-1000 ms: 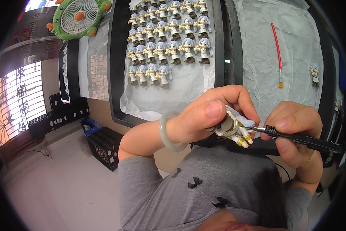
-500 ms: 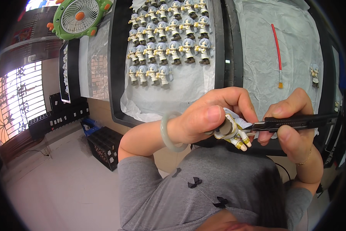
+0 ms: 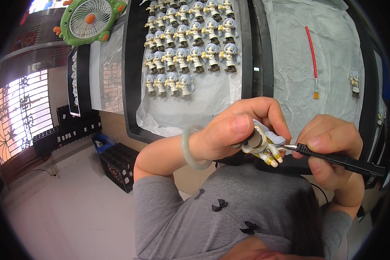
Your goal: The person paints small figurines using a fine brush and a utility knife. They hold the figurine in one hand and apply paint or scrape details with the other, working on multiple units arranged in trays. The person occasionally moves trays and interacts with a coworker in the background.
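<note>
My left hand (image 3: 240, 121) grips a small figurine (image 3: 264, 151) between thumb and fingers. It has white clothes with gold trim and a pale blue-grey part, and it is tilted; much of it is hidden by the fingers. In my right hand (image 3: 334, 136) is a craft knife (image 3: 340, 160) with a ribbed black handle, pinched between thumb and fingers. Its metal tip meets the figurine beside the white-and-gold limbs. Whether the tip cuts or only touches cannot be made out.
A black-edged tray (image 3: 132, 99) lined with paper holds rows of similar figurines (image 3: 212, 56). On the paper-lined tray (image 3: 286, 73) to the right lie a red brush (image 3: 312, 52) and one figurine (image 3: 355, 84). A green fan (image 3: 91, 19) stands far left; a black crate (image 3: 117, 167) is below.
My right hand has moved slightly down, and the knife's handle now slopes down to the right instead of lying nearly level. My left hand keeps the figurine in about the same place.
</note>
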A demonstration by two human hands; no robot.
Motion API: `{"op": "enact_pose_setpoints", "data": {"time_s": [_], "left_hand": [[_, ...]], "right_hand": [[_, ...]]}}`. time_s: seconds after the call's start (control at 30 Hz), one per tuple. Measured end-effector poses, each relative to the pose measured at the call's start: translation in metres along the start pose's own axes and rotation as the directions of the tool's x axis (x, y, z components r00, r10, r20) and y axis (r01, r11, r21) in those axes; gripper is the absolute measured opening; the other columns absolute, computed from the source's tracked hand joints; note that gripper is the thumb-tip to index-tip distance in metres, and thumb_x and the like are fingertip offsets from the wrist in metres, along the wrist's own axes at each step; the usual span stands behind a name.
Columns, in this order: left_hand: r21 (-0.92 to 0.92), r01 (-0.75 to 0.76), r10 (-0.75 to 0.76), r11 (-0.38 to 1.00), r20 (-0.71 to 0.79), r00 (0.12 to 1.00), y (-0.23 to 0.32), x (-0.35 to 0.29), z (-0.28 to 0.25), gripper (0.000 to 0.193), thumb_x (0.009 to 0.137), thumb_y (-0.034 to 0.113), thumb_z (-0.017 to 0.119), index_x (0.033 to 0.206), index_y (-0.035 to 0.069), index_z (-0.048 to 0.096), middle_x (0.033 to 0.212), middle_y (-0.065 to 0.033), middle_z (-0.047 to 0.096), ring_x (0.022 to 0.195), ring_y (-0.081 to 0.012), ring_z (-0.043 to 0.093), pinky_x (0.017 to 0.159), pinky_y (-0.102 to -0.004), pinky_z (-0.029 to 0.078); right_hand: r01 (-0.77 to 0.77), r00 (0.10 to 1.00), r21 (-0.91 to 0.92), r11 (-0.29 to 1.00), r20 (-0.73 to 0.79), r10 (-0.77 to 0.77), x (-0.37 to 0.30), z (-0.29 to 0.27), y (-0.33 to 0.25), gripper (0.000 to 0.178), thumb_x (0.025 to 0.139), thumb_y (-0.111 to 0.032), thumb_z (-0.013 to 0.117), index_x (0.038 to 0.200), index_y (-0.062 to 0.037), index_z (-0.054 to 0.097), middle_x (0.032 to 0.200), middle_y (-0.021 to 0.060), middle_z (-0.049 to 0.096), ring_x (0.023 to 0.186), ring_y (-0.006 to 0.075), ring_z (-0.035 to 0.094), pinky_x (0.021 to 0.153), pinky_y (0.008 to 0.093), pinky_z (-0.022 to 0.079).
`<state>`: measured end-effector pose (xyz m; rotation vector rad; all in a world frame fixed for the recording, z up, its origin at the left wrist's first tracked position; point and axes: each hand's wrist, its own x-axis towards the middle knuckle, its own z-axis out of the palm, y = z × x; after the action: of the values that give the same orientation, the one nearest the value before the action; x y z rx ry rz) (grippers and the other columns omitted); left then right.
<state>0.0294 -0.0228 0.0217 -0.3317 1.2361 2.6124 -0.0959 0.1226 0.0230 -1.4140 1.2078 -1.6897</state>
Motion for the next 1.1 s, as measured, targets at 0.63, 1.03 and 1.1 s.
{"op": "enact_pose_setpoints", "data": {"time_s": [0.63,1.03,1.1], "left_hand": [[0.019,0.007,-0.007,1.0,0.019,1.0,-0.003,0.003,-0.004,0.081,0.058,0.075,0.044,0.086,-0.001,0.046,0.084,-0.0171,0.054,0.075,-0.0217,0.053,0.065,-0.0272,0.043],[0.053,0.015,-0.015,0.998,0.002,1.0,0.0,0.003,-0.001,0.082,0.056,0.078,0.042,0.084,0.001,0.047,0.08,-0.0142,0.053,0.072,-0.0188,0.052,0.064,-0.0264,0.041],[0.046,0.018,-0.018,0.999,-0.005,1.0,0.0,0.003,-0.001,0.082,0.056,0.078,0.041,0.084,0.0,0.047,0.081,-0.0144,0.053,0.072,-0.0188,0.052,0.064,-0.0264,0.041]], "right_hand": [[-0.297,0.933,0.267,0.917,-0.12,0.338,-0.005,0.007,-0.003,0.02,0.073,-0.007,0.05,0.089,0.0001,0.04,0.067,0.0126,0.051,0.057,0.0144,0.052,0.049,0.0235,0.044],[0.032,0.999,-0.07,0.997,-0.006,-0.033,-0.001,-0.001,0.003,0.021,0.071,-0.005,0.051,0.091,-0.0005,0.043,0.065,0.0094,0.052,0.056,0.0151,0.051,0.049,0.0252,0.042],[0.054,0.998,-0.084,0.995,0.018,-0.053,0.0,-0.002,0.004,0.021,0.071,-0.005,0.051,0.09,-0.0005,0.044,0.064,0.0097,0.051,0.055,0.0151,0.051,0.049,0.025,0.042]]}}
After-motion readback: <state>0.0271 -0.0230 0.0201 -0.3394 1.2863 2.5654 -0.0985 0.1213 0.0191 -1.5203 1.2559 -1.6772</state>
